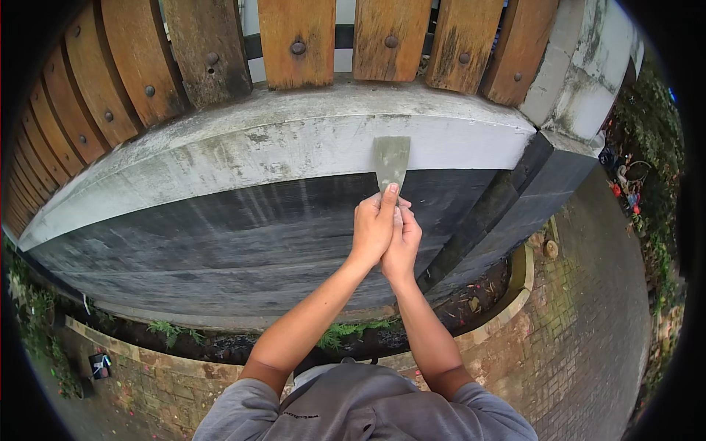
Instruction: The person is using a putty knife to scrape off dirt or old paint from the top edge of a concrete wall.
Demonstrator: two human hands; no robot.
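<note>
Nearest to us: the grey shirt (360, 408) of the wearer, its short sleeves ending above two bare forearms that run up and converge. We record the left hand (372, 229) as closed, its thumb laid along the scraper (393, 158) where the blade narrows toward the handle. The right hand (404, 246) is also closed, pressed against the left, and both grip the same tool; the handle is mostly hidden by the fingers.

Position of the scraper: blade upward, in front of the face of the white ledge (294, 143), crossing its lower edge, much nearer the right end than the left. The broad tip sits below the ledge's upper edge (we cannot tell how hard it bears on the surface). We note that the face is cleaner toward the right end and more stained toward the left.

Above the ledge's upper edge, wooden slats (298, 55) stand in a row, with round bolt heads near their lower ends. A pale pillar (581, 81) adjoins the right end. Beneath the lower edge we see the dark wall (243, 235), then green ferns (342, 332) at its foot and brick paving (184, 386) beyond.
</note>
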